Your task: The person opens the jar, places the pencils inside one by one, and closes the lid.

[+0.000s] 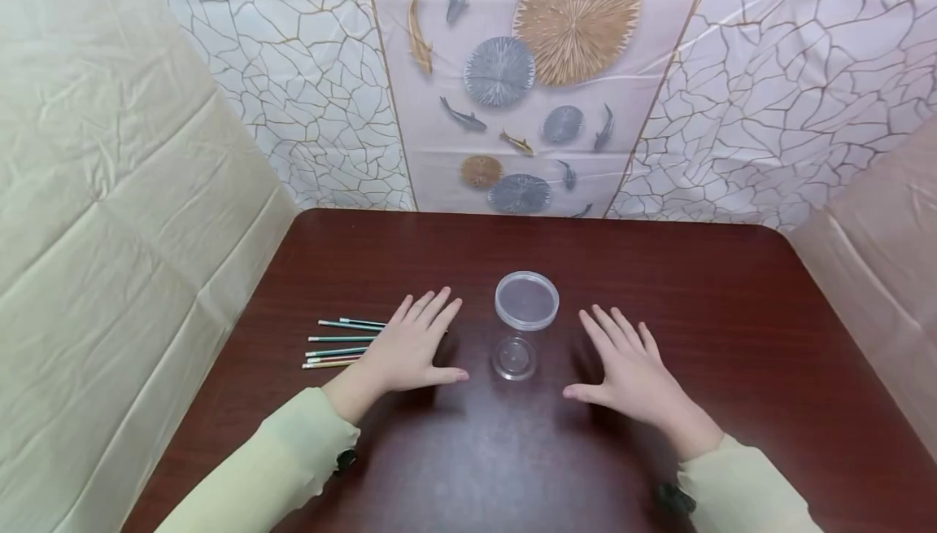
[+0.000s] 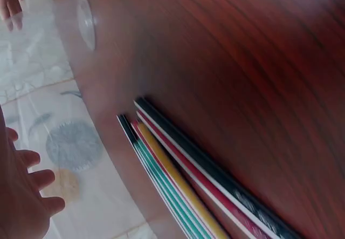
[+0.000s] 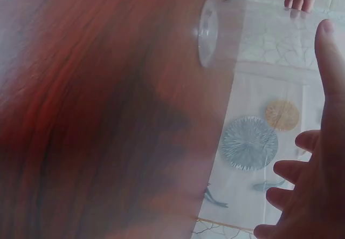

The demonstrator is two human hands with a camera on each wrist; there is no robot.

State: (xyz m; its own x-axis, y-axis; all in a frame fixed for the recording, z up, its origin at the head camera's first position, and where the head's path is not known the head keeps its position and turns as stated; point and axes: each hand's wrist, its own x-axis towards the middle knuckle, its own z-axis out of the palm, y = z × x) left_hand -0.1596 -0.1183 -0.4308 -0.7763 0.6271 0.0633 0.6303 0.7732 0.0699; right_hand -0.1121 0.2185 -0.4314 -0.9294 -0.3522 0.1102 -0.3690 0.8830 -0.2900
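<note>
A clear plastic cup (image 1: 527, 326) stands upright on the table between the two hands, its wide rim uppermost and its narrower base on the wood. My left hand (image 1: 410, 354) is held over the table left of the cup, fingers straight and spread, holding nothing. Partly hidden beneath it lies a loose bunch of pencils (image 1: 342, 339), their eraser ends to the left. The left wrist view shows green, yellow, red and black pencils (image 2: 176, 175) side by side. To the right of the cup, my right hand (image 1: 629, 370) is spread with straight fingers and an extended thumb, apart from the cup wall.
The dark red-brown wooden table (image 1: 695, 273) has rounded far corners. Behind it hangs a patterned cloth (image 1: 505, 134) with fish and round leaf motifs. Pale cloth walls (image 1: 146, 232) close in the left and right sides.
</note>
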